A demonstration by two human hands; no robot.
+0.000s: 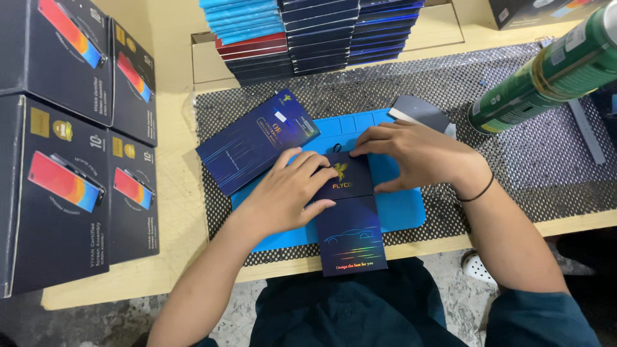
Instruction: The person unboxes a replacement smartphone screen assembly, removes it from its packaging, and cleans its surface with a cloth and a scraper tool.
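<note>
I see my left hand lying flat, fingers spread, on the left edge of a long dark blue box with a rainbow car outline on its lid; the thumb hooks over the box's near side, so the hand presses it rather than closing around it. My right hand rests on the far end of the same box, fingertips curled down on its top edge and the thumb against its right side, a thin black band at the wrist. The box lies between the two hands, its near end reaching past both toward my body and hanging over the edge of the surface. Under the hands sits a blue mat on a black mesh liner. Just beyond my left hand's fingertips lies a flat dark blue sleeve, tilted. Past my right hand a grey card peeks out, and farther right stands a green can. Stacks of slim boxes rise well beyond both hands, and large dark cartons stand to the left.
</note>
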